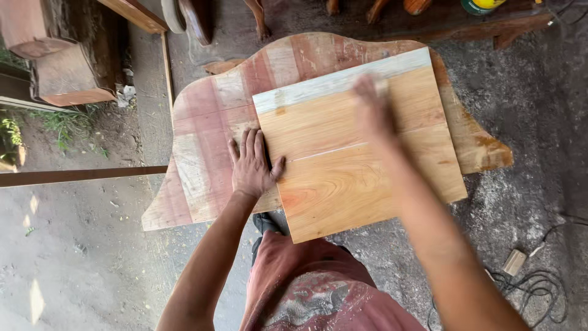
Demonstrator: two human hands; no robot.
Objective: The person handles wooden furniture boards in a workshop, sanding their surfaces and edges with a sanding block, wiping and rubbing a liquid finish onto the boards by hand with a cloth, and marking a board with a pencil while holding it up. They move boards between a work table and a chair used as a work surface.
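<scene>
My left hand (pixel 250 167) lies flat, fingers spread, on the rectangular wood panel's (pixel 361 153) 9 o'clock edge atop the curved board (pixel 208 122); right hand (pixel 372 110) blurred near 12, grip unclear.

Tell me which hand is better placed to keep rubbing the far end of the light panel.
Right. The right hand is already on the light panel's far end, blurred. The left hand lies flat at its near-left edge, bracing it.

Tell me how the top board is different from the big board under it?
The top board is a plain rectangle; the big board under it has a wavy, curved edge. The top board looks smooth orange-tan; the big board shows reddish and pale stripes. The top board is smaller and sits tilted. Both are flat wood.
</scene>
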